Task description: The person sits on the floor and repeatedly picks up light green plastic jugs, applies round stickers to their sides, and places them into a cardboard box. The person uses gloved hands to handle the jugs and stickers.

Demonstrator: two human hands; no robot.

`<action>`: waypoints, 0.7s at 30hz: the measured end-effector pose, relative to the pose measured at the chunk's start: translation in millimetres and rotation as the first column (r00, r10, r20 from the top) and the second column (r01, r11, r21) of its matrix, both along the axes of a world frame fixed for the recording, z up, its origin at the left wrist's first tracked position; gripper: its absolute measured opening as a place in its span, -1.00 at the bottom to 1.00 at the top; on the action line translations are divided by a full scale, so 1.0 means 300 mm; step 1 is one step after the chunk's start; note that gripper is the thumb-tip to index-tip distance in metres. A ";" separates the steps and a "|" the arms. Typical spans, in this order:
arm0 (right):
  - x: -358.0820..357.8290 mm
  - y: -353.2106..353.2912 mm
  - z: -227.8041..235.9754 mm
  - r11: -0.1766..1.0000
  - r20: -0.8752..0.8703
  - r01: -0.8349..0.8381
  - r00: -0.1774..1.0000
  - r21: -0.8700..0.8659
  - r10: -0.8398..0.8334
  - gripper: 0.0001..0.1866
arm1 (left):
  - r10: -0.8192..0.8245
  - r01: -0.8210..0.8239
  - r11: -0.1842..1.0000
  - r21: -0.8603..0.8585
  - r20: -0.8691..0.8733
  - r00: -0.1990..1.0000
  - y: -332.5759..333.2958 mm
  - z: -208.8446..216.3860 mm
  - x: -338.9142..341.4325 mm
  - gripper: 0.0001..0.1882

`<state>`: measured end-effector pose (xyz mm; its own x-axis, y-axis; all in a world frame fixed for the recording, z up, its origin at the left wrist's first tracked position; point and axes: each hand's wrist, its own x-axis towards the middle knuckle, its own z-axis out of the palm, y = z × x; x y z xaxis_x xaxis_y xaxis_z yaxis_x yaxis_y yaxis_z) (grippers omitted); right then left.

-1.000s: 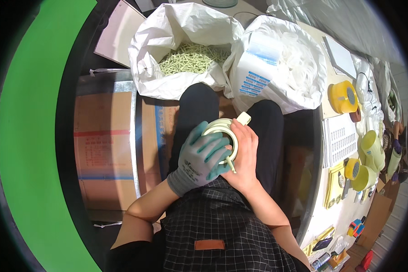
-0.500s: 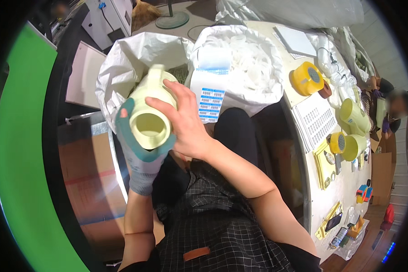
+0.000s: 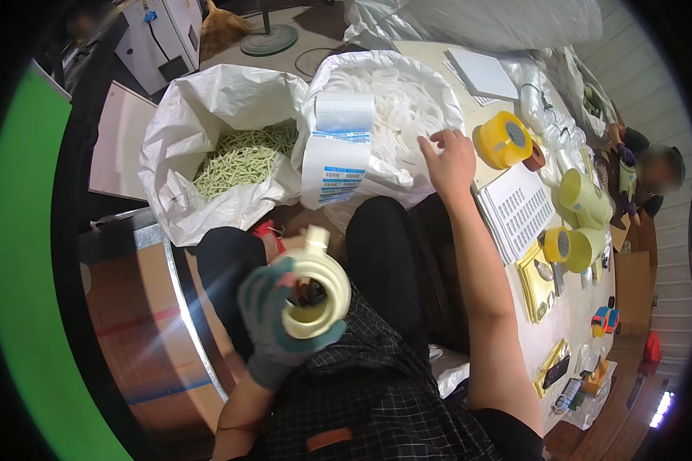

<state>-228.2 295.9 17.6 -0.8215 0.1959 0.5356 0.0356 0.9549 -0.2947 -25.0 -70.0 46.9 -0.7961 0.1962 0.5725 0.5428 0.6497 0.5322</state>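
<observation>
My left hand [image 3: 267, 323], in a grey and green work glove, is wrapped round a pale yellow plastic pipe fitting [image 3: 334, 280] above my lap. The fitting's round opening faces up, and a short side branch points away from me. Bare and empty, my right hand [image 3: 453, 165] hovers at the right edge of a white sack [image 3: 455, 100] filled with translucent white rings [image 3: 407, 104]. Its thumb and fingers are apart. Over the sack's near left side hangs a roll of white and blue labels [image 3: 338, 157].
Left of the rings, another white sack [image 3: 169, 146] holds thin pale green sticks [image 3: 242, 161]. The table [image 3: 507, 307] on my right bears yellow tape rolls [image 3: 504, 140], printed sheets [image 3: 515, 203] and more yellow fittings [image 3: 584, 192]. A co-worker [image 3: 638, 165] is beyond it.
My right hand has let go of the fitting and moved right to the sack of rings. My left hand has brought the fitting down and nearer to me, baring the green sticks.
</observation>
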 end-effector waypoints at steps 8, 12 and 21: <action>0.043 0.020 -0.004 0.994 -0.036 -0.108 0.993 0.010 0.108 -0.77 | -0.110 0.115 0.990 -0.081 0.067 0.992 0.096 -0.014 -0.014 0.02; 0.248 -0.190 0.172 0.739 0.238 -0.208 0.861 -0.641 0.449 -0.81 | -0.077 0.077 0.997 0.031 -0.018 0.997 0.113 -0.085 -0.016 0.19; 0.494 -0.403 0.192 0.481 -0.083 -0.867 0.474 0.132 0.877 -0.66 | -0.140 0.135 0.976 -0.168 -0.018 0.990 0.079 -0.057 -0.061 -0.43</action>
<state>-80.0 174.9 75.1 -0.4756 -0.6210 0.6230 -0.8567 0.4878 -0.1678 -43.4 -46.4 29.8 -0.7378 0.3971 0.5458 0.6472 0.6457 0.4052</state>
